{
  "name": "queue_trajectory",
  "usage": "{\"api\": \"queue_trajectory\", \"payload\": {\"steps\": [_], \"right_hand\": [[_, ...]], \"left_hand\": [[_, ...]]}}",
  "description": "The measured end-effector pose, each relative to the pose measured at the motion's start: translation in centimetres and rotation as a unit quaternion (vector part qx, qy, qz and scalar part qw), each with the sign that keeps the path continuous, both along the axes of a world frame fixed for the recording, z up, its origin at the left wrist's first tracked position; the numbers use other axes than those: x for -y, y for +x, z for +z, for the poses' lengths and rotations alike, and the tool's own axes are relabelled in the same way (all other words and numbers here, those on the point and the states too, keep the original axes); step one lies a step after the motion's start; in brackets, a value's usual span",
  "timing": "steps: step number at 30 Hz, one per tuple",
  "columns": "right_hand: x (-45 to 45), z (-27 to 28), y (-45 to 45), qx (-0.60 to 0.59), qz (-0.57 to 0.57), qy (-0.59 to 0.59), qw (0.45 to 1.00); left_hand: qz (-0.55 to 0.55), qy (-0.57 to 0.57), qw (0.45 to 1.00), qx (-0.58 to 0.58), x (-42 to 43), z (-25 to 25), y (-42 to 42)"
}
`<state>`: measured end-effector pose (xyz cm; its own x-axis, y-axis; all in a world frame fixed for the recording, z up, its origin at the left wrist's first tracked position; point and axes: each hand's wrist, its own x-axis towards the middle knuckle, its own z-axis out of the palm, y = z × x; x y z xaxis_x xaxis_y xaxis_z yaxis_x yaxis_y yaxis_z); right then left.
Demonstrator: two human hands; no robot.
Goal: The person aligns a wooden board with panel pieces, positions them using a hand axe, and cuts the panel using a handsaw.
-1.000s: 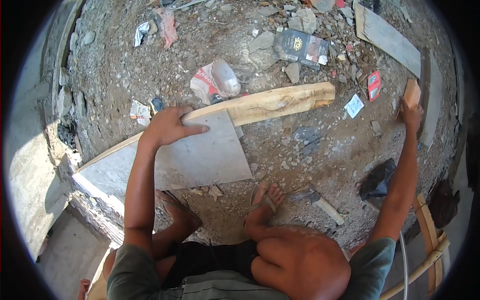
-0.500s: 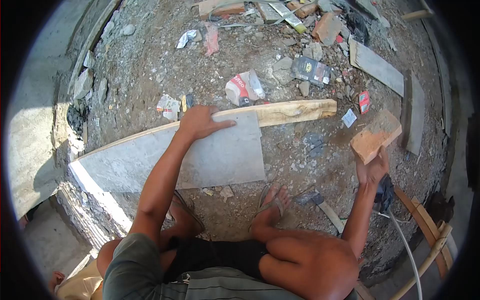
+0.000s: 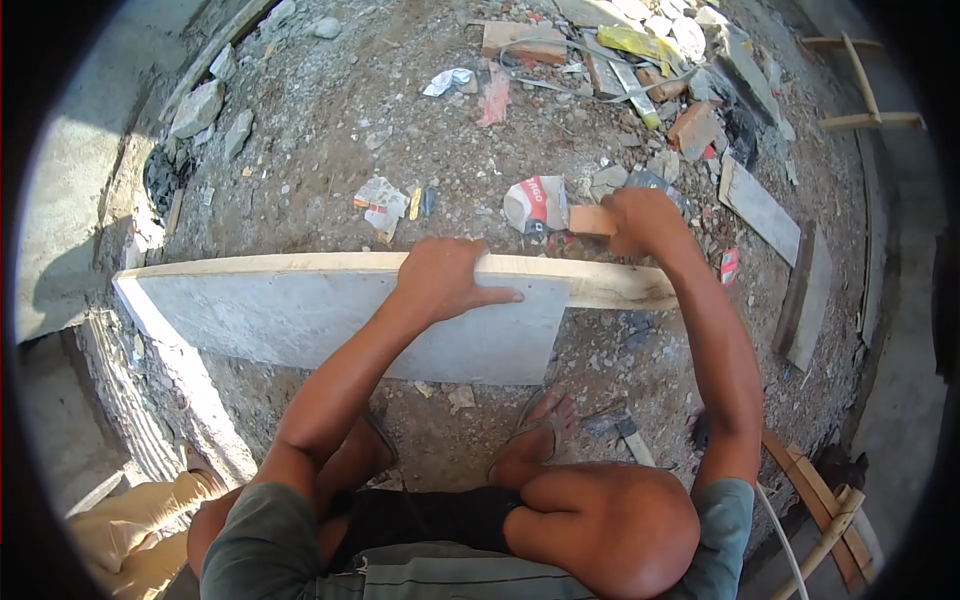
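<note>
My left hand (image 3: 442,280) grips the upper edge of a grey sheet panel (image 3: 300,315) and the pale wooden strip (image 3: 620,285) along it, thumb on the panel's face and fingers over the far side. The strip sticks out past the panel's right end. My right hand (image 3: 645,222) is closed around an orange brick (image 3: 592,220), just beyond the strip's right part. Much of the brick is hidden by my fingers; I cannot tell whether it touches the strip or the ground.
Near my right foot lies a tool with a dark metal head and pale handle (image 3: 638,448). A crumpled red and white cup (image 3: 535,205) lies beyond the strip. Rubble, bricks (image 3: 525,42) and grey board offcuts (image 3: 760,212) litter the ground. A person's tan-clothed leg (image 3: 140,515) shows at lower left.
My right hand has carried the brick from the right side over to the far side of the strip. The panel has tilted more upright, and the view has shifted slightly.
</note>
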<state>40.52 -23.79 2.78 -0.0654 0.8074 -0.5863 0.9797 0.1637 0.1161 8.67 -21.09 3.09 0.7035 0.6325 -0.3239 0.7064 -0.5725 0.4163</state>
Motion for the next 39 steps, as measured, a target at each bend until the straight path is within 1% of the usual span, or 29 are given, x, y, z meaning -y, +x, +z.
{"api": "queue_trajectory", "payload": {"steps": [1,2,3,5,6,8,9,12,13,14,16,17,20,21,23,24,26,27,28,30,31,32,33,35,36,38,39], "right_hand": [[-0.2,-0.3,0.0,-0.168,-0.065,0.129,0.975],[-0.2,-0.6,0.0,-0.325,-0.130,0.249,0.903],[-1.1,-0.3,-0.2,-0.325,-0.127,0.245,0.905],[-1.9,0.2,-1.5,-0.377,-0.182,0.266,0.868],[-2.0,0.4,-2.2,-0.375,-0.189,0.267,0.867],[-2.6,0.8,-3.9,-0.235,-0.171,0.221,0.931],[-2.9,1.2,-4.8,-0.221,-0.202,0.156,0.941],[-2.3,-1.0,-7.0,-0.248,-0.222,0.132,0.934],[-1.9,-2.1,-8.2,-0.244,-0.215,0.197,0.925],[-1.8,-3.0,-8.9,-0.245,-0.217,0.194,0.925],[-2.0,-3.5,-10.3,-0.273,-0.231,0.148,0.922],[-2.1,-3.7,-11.1,-0.273,-0.232,0.145,0.922],[-2.5,-4.1,-12.8,-0.286,-0.251,0.025,0.924],[-2.6,-4.2,-13.0,-0.286,-0.249,0.024,0.925],[-2.6,-4.3,-13.1,-0.270,-0.267,0.072,0.922],[-2.6,-4.4,-12.8,-0.270,-0.268,0.071,0.922],[-2.9,-4.2,-11.2,-0.277,-0.302,0.067,0.910],[-3.0,-4.9,-9.8,-0.275,-0.304,0.068,0.910],[-3.0,-5.6,-8.5,-0.366,-0.356,0.013,0.860],[-1.9,-6.6,-7.2,-0.447,-0.410,-0.043,0.794],[-1.5,-5.1,-7.4,-0.332,-0.327,-0.015,0.885],[-1.4,-3.5,-7.6,-0.208,-0.233,0.011,0.950],[-1.3,-2.2,-7.1,-0.208,-0.236,0.010,0.949],[-0.7,0.0,-5.1,-0.241,-0.226,0.126,0.935],[0.0,0.3,-4.0,-0.238,-0.229,0.126,0.936],[1.9,0.6,-1.2,-0.276,-0.271,0.253,0.887],[3.2,0.1,0.2,-0.273,-0.279,0.250,0.886]], "left_hand": [[0.009,-0.006,1.000,0.004,0.3,0.0,-0.4],[0.013,-0.015,1.000,0.002,0.5,-0.2,-0.7],[0.015,-0.006,1.000,0.013,0.2,-0.5,-0.6],[0.009,-0.003,1.000,0.021,0.3,-0.7,-0.5],[0.012,0.000,1.000,0.020,0.2,-0.7,-0.3],[0.011,0.006,1.000,0.019,0.0,-0.6,0.1],[0.014,0.013,1.000,0.021,0.0,-0.7,0.1],[0.017,0.008,1.000,0.020,0.1,-0.5,0.2],[0.019,0.000,1.000,0.017,0.1,-0.3,0.2],[0.019,-0.003,1.000,0.015,0.2,-0.3,0.1],[0.014,0.009,1.000,0.020,0.3,-0.3,0.0],[0.014,0.005,1.000,0.019,0.3,-0.3,-0.1],[0.031,-0.001,0.998,0.048,0.3,-0.4,-0.1],[0.034,-0.004,0.999,0.041,0.2,-0.5,0.0],[0.034,-0.007,0.999,0.032,0.0,-0.3,0.1],[0.030,-0.012,0.999,0.018,0.0,0.1,0.1],[0.022,-0.016,1.000,0.006,0.1,0.3,0.0],[0.020,-0.006,0.999,0.025,0.2,0.1,-0.1],[0.017,0.002,0.999,0.044,0.3,-0.1,-0.3],[0.017,-0.010,0.999,0.036,0.2,0.2,-0.2],[0.026,-0.015,0.999,0.027,0.2,0.3,-0.1],[0.024,-0.017,0.999,0.028,0.1,0.1,0.0],[0.027,-0.020,0.999,0.019,-0.1,-0.2,0.1],[0.026,-0.020,0.999,0.010,-0.7,-0.5,0.3],[0.026,-0.019,0.999,0.010,-1.0,-0.6,0.4],[0.021,-0.023,0.999,0.011,-1.6,-1.2,0.6],[0.020,-0.024,0.999,-0.013,-2.1,-1.5,0.8]]}}
